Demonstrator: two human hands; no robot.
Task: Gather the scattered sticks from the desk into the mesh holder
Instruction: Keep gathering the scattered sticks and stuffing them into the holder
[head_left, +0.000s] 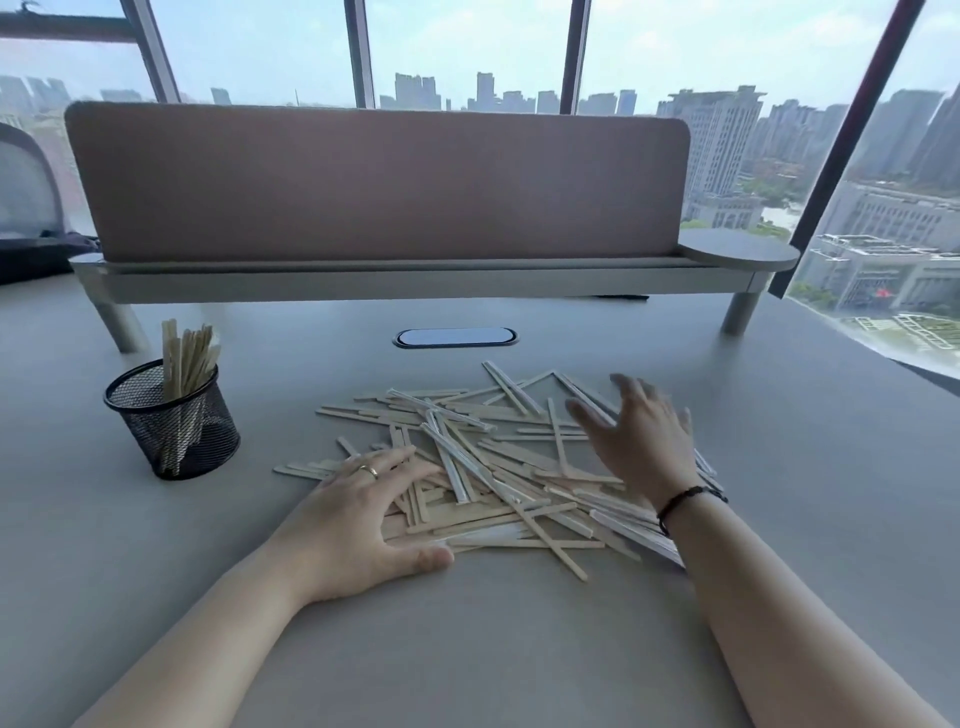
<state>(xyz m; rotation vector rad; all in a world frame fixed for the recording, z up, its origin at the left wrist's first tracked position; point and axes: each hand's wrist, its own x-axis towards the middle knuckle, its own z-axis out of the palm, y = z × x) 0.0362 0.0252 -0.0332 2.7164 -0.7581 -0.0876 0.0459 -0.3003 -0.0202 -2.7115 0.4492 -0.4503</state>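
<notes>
A loose heap of pale wooden sticks (483, 467) lies spread across the middle of the grey desk (467, 649). My left hand (358, 514) rests flat on the heap's left edge, fingers straight, a ring on one finger. My right hand (641, 436) hovers over the heap's right side with its fingers spread, blurred by motion; a dark bracelet circles its wrist. The black mesh holder (174, 421) stands upright to the left of the heap, apart from both hands, with several sticks leaning inside it.
A pink-brown divider panel (379, 182) on a raised shelf with metal legs runs along the desk's back. An oval cable port (456, 338) sits in the desk behind the heap. A chair back (26, 182) shows at far left. Windows lie beyond.
</notes>
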